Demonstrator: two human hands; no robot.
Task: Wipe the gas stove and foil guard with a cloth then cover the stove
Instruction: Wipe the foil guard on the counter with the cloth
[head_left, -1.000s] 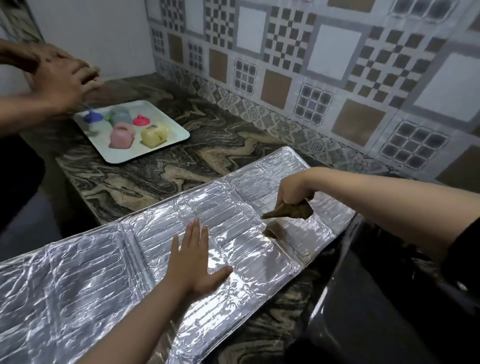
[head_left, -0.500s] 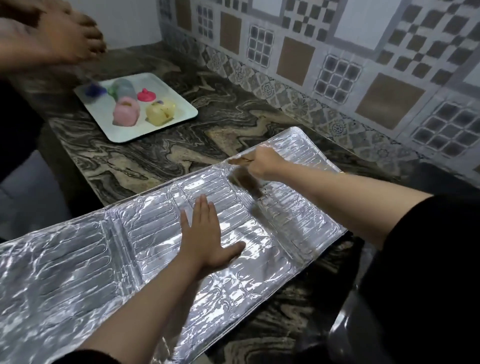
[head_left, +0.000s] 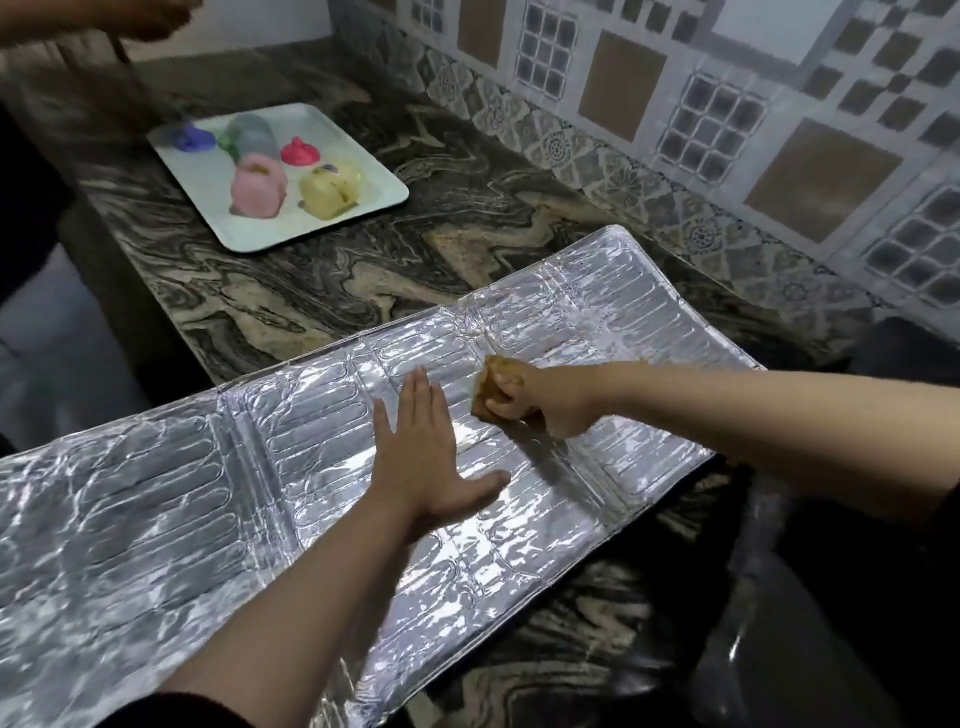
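Foil guard (head_left: 291, 483) lies flat on the marbled surface (head_left: 363, 270), long axis running from the near-left corner up toward the tiled back wall at far right, folded into panels by creases. Right hand (head_left: 540, 402) is fisted tight around a brown cloth (head_left: 491, 392), pressed onto the foil about mid-length, near the guard's far long edge. Left hand (head_left: 423, 457) is flat, fingers straight and together, thumb splayed, palm down on the foil just beside the cloth, on its near-left side; it reads as a hold-down, gripping nothing. Key relation: the bulk of the guard still to cover lies to the left of the cloth along the long axis, and the left hand sits directly in that lane. My read: a stroke leftward needs the left hand to slide off or shift down the panel first; a stroke back toward the far-right end is unobstructed. Right arm is the only one carrying the cloth, so it does the wiping. Foil looks thin and crinkly, likely to buckle if unpinned. Stove not clearly identifiable here; a dark shape at the right edge can't be called.
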